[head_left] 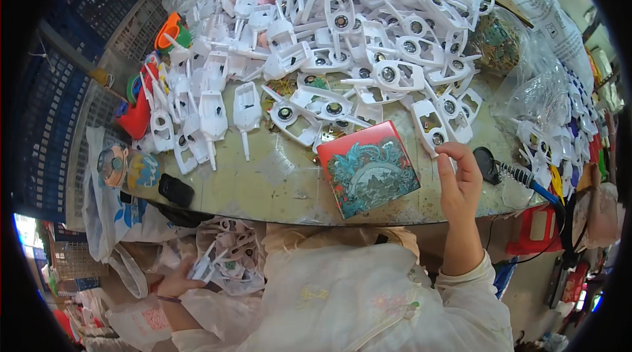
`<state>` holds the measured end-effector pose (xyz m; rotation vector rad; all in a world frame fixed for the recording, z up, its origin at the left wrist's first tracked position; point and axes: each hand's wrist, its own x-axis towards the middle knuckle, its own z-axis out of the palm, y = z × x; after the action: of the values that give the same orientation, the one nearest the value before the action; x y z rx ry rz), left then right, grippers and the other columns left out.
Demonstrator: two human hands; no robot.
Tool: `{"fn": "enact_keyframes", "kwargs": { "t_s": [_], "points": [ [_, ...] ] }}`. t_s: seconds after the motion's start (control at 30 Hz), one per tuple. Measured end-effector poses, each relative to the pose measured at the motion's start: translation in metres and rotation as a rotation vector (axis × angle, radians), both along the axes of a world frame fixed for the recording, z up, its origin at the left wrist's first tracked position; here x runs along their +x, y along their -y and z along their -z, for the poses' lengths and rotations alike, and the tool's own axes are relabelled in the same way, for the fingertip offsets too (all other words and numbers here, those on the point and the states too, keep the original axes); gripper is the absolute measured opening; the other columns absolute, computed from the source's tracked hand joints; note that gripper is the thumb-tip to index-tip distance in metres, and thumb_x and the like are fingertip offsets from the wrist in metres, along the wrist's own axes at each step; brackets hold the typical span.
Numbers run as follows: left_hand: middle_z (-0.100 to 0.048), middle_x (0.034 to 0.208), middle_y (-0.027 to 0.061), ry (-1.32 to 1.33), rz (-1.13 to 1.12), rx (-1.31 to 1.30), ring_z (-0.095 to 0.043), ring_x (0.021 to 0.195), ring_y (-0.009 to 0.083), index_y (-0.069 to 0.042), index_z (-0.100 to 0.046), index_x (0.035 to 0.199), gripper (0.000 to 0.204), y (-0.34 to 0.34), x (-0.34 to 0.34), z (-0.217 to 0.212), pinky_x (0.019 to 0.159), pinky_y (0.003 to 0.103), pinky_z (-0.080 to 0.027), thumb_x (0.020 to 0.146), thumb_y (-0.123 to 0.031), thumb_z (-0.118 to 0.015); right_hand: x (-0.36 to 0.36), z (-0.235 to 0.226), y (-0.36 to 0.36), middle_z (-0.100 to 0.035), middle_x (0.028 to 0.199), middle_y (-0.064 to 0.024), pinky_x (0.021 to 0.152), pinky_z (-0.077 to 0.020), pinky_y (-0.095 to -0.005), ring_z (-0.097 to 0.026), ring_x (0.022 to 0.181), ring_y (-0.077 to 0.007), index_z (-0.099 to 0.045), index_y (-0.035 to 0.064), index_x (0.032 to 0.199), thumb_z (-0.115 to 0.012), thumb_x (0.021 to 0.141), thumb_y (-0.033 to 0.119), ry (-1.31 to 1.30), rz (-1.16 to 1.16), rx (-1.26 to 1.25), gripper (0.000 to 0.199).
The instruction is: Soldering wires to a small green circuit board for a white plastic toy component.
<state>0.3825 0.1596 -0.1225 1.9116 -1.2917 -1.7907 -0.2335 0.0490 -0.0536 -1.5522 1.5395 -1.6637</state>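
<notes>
Two hands, two white shells; clock centred on the view, twelve being away from the person. Right hand [459, 179] toward four o'clock: thumb and forefinger look pinched together on the thin stem of the right shell [428, 133], which lies near three on the table [270, 189], beside the heap [388, 42], its round disc [438, 138] showing. Left hand [176, 281] between seven and eight, below the table edge, fingers closed on the left shell [205, 268]; next to it, a clear bag [245, 286] of similar parts. Red box [368, 169] just off centre toward four. Handling, by judgement: light, stiff plastic, smooth enough to slip; stem probably the weak spot, could snap if levered. Surer hold: broad frame by its side walls, fingers clear of the disc.
</notes>
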Motion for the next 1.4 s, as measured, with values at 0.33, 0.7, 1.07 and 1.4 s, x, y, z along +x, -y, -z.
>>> {"fn": "enact_keyframes", "kwargs": {
  "t_s": [0.33, 0.7, 1.07, 1.4],
  "points": [
    [-0.044, 0.134, 0.0253, 0.910, -0.670, -0.138, -0.048, 0.121, 0.0375, 0.001, -0.027, 0.143, 0.098, -0.074, -0.007, 0.276, 0.097, 0.045, -0.044, 0.064, -0.018, -0.080, 0.029, 0.000, 0.010, -0.063, 0.090, -0.0102, 0.077, -0.0453, -0.0346, -0.059, 0.086, -0.0264, -0.064, 0.0030, 0.089, -0.066, 0.077, -0.002, -0.367, -0.085, -0.090, 0.013],
    [-0.040, 0.140, 0.0273, 1.119, -0.220, 0.072, -0.044, 0.127, 0.0398, 0.000, -0.028, 0.144, 0.099, 0.004, -0.039, 0.198, 0.104, 0.041, -0.039, 0.068, -0.042, -0.075, 0.018, 0.009, 0.006, -0.062, 0.090, -0.0115, 0.077, -0.0456, -0.0341, -0.059, 0.085, -0.0269, -0.063, 0.0019, 0.090, -0.065, 0.079, -0.001, -0.397, 0.005, -0.085, 0.012],
    [-0.066, 0.098, 0.0078, -0.206, 0.466, -0.750, -0.063, 0.083, 0.0139, -0.003, -0.066, 0.107, 0.022, 0.161, -0.222, -0.090, 0.073, 0.027, -0.049, 0.084, -0.005, -0.065, 0.020, 0.019, -0.004, -0.060, 0.090, -0.0138, 0.077, -0.0457, -0.0323, -0.058, 0.084, -0.0255, -0.062, -0.0008, 0.093, -0.061, 0.082, -0.003, -0.230, 0.049, -0.195, 0.011],
    [-0.061, 0.089, 0.0067, 0.537, 0.951, -1.428, -0.059, 0.089, 0.0256, -0.009, -0.063, 0.089, 0.015, 0.251, -0.304, -0.059, 0.077, 0.039, -0.045, 0.076, -0.011, -0.057, 0.014, 0.024, -0.022, -0.064, 0.086, -0.0130, 0.070, -0.0471, -0.0334, -0.061, 0.078, -0.0274, -0.063, 0.0012, 0.089, -0.066, 0.078, -0.004, -0.215, 0.048, -0.171, 0.012]
  ]
}}
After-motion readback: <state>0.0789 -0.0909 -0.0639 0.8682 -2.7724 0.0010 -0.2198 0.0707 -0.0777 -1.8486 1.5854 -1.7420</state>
